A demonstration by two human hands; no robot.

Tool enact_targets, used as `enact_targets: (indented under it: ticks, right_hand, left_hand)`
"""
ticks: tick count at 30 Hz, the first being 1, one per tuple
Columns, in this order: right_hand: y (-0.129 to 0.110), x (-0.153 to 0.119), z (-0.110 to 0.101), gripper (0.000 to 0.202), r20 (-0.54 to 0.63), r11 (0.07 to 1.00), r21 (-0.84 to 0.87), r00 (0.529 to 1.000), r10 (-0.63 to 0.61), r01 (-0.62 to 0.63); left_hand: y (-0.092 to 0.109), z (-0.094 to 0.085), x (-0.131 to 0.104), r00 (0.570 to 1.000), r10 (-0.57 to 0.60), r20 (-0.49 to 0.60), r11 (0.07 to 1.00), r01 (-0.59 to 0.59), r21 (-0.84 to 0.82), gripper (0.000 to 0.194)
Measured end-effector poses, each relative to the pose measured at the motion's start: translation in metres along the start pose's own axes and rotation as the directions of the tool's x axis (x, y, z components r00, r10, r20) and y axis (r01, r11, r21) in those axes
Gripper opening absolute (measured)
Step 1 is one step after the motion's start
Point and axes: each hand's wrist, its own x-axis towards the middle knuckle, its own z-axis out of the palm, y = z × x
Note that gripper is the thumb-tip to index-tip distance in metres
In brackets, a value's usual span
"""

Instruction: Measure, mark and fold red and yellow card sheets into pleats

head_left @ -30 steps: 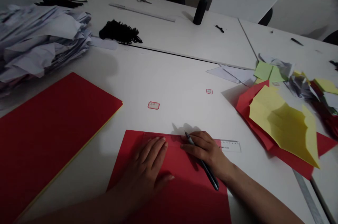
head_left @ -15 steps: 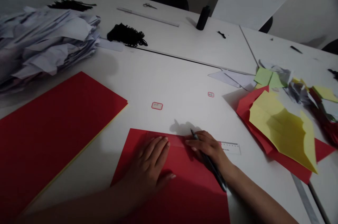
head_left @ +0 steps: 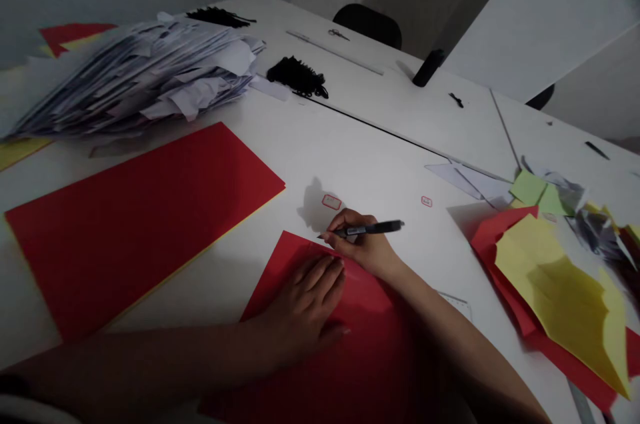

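My left hand (head_left: 313, 301) lies flat with its fingers stretched out on a sheet of red paper (head_left: 370, 351), close to the sheet's far edge. In my right hand (head_left: 363, 244) a black pen (head_left: 375, 228) is gripped, its tip by the far edge of the red sheet, just beyond my left fingertips. The pen leans with its back end to the right. A clear plastic ruler (head_left: 457, 304) shows its right end past my right forearm; the rest is mostly hidden by my arm and hard to make out on the paper.
A stack of red paper (head_left: 150, 231) with yellow edges lies left, with a heap of white paper (head_left: 165, 77) behind. Yellow scrap paper (head_left: 555, 284) and red scraps sit at the right. Black cord (head_left: 297, 76), scissors (head_left: 339, 34) and a dark cylinder (head_left: 429, 68) are farther back.
My right hand has moved left with the pen to the far edge beside my left fingers, and the pen now points left. My left hand stays flat on the paper. The view has shifted left.
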Motion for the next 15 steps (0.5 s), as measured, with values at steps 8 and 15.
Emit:
enact_targets:
  ticks: [8,15]
  right_hand:
    - [0.017,0.015,0.015,0.024,0.024,0.999,-0.022,0.999,-0.026,0.026]
    - [0.019,0.014,0.014,0.024,0.025,1.000,-0.003,0.999,-0.020,0.020]
  left_hand:
    - [0.001,0.002,0.000,0.996,-0.033,0.080,0.999,0.035,-0.035,0.066]
    - [0.001,0.002,0.001,0.998,-0.019,0.052,1.000,0.020,-0.023,0.067]
